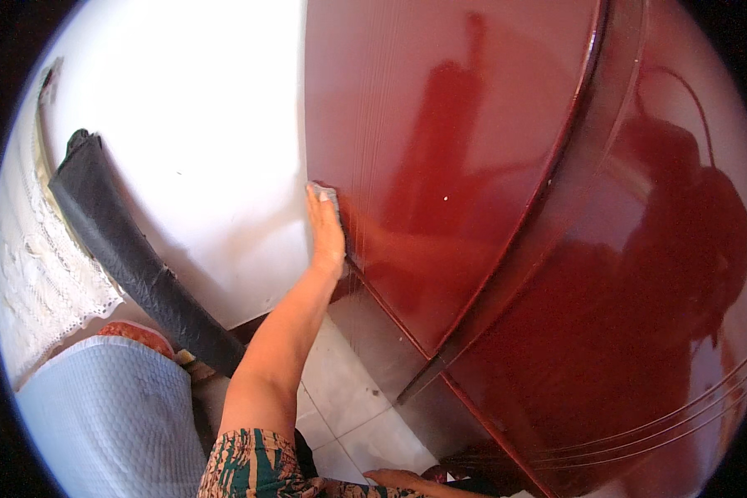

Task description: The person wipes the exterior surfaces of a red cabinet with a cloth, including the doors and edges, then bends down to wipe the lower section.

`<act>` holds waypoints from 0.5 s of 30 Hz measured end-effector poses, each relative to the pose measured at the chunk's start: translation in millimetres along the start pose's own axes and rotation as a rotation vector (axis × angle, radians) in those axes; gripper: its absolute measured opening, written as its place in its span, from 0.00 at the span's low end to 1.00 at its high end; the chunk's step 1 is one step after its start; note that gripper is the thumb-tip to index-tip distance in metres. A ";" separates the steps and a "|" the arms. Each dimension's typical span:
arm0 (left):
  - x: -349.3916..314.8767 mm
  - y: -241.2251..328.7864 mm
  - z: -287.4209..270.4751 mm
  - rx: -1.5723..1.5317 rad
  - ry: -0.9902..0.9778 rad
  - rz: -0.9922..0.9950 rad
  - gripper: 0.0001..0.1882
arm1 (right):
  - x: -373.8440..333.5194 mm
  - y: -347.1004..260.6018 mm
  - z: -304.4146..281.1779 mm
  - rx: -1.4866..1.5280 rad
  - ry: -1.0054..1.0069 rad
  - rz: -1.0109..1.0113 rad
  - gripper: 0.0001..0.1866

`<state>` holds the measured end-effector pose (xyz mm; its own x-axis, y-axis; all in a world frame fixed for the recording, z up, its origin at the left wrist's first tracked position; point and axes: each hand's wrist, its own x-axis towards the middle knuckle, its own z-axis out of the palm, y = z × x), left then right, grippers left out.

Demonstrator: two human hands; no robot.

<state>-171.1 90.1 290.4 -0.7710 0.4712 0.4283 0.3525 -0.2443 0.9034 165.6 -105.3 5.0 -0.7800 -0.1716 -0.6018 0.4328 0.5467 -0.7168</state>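
My left arm reaches forward to a glossy dark red panel (456, 274), which looks like furniture, such as a wardrobe. At its left edge, beside the white wall, my left hand (328, 228) presses a small grey cloth (327, 192) to the surface. The fingers are closed over the cloth, which is partly hidden. Low in the picture, my right hand (398, 479) shows only in part, near the foot of the panel. Its fingers are too cut off to read, and nothing can be made out in it.
A black wrapped roll (133, 224) leans against the white wall (207, 100). Left of it hangs white lace cloth (58, 274), above a pale blue quilted cover (108, 407). Light floor tiles (357, 365) lie below my arm. A raised curved trim (548, 187) crosses the red panel.
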 end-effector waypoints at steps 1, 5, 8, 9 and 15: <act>6.5 -0.4 -3.6 -0.067 -0.012 -0.047 0.35 | 1.0 -0.2 -1.7 0.001 0.006 -0.002 0.32; 49.9 -22.7 -19.0 -0.323 -0.101 -0.331 0.38 | 6.4 -6.9 -10.1 -0.002 0.017 -0.016 0.32; 73.5 6.3 -9.4 -0.324 -0.113 -0.246 0.39 | 3.3 -4.9 -17.0 -0.008 0.033 -0.004 0.32; 75.7 26.0 -2.7 -0.298 -0.096 -0.183 0.38 | 1.3 -1.9 -18.1 -0.009 0.038 0.009 0.32; 65.0 204.3 26.7 0.075 0.029 0.422 0.35 | 6.0 -6.5 -16.3 -0.020 0.030 -0.006 0.32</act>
<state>-135.1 93.5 503.4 -0.5650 0.3187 0.7610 0.6772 -0.3477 0.6484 150.8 -96.6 11.7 -0.7961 -0.1505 -0.5862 0.4190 0.5619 -0.7132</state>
